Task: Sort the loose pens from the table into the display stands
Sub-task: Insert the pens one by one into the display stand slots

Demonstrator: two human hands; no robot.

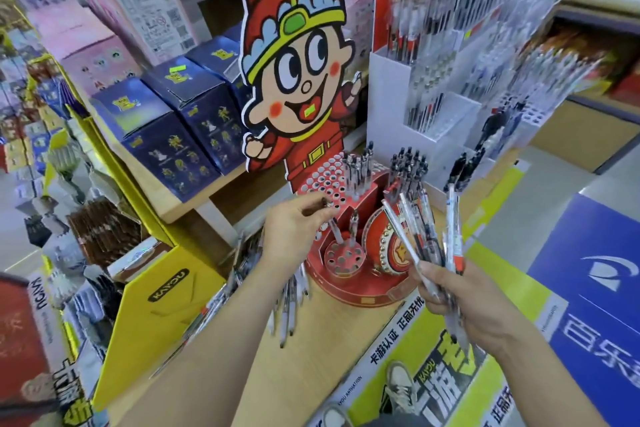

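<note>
The pens (427, 236) fanned in my right hand (460, 302) have clear and white barrels banded in red and black. The pen (335, 230) pinched in my left hand (294, 229) is clear with a dark top. The display stand (353, 288) is red, its top dotted with white-ringed holes. The cartoon cutout (294, 45) wears red with yellow bands, a green gem and pale blue trim. The boxes (180, 135) are navy with yellow figures. The table (329, 340) is tan wood.
</note>
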